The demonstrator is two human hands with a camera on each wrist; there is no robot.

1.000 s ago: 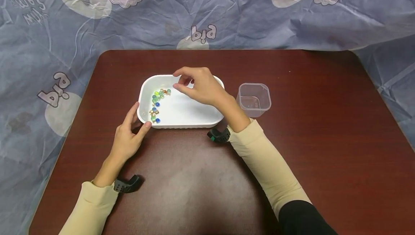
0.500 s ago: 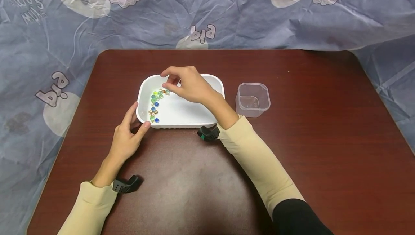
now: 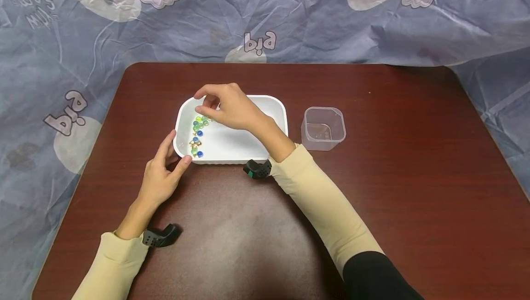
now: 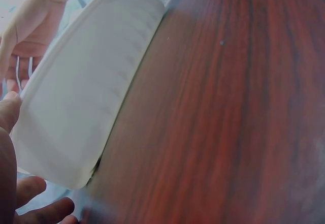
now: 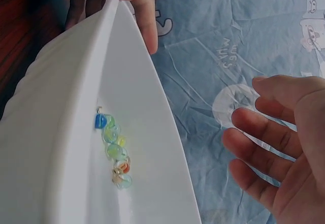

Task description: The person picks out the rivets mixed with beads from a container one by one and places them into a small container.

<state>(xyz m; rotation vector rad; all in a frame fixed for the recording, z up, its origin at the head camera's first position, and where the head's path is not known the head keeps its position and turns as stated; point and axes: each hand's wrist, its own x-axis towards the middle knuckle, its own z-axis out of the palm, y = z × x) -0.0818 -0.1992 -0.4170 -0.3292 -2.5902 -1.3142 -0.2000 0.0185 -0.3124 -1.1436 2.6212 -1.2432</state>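
Observation:
A white plastic tray (image 3: 248,146) holds several small glass beads (image 3: 200,125) in green, blue and orange, with gold-coloured bits among them, gathered at its left end. My left hand (image 3: 159,175) grips the tray's near left corner, thumb at the front rim and fingers along the left side; in the right wrist view the left hand (image 5: 139,0) shows at that corner. Over the tray's far left part hovers my right hand (image 3: 229,106), fingers loosely bent, thumb apart from the forefinger. Nothing lies between the right hand's fingers (image 5: 259,137) in the right wrist view.
A clear square plastic box (image 3: 324,129) stands right of the tray on the dark red-brown table (image 3: 414,162). Behind the table hangs a wrinkled blue-grey printed sheet (image 3: 314,28). Black wrist bands (image 3: 161,236) sit on both wrists.
My right hand has moved left across the tray, now partly over the beads at the far end. The left hand keeps its place at the tray's corner.

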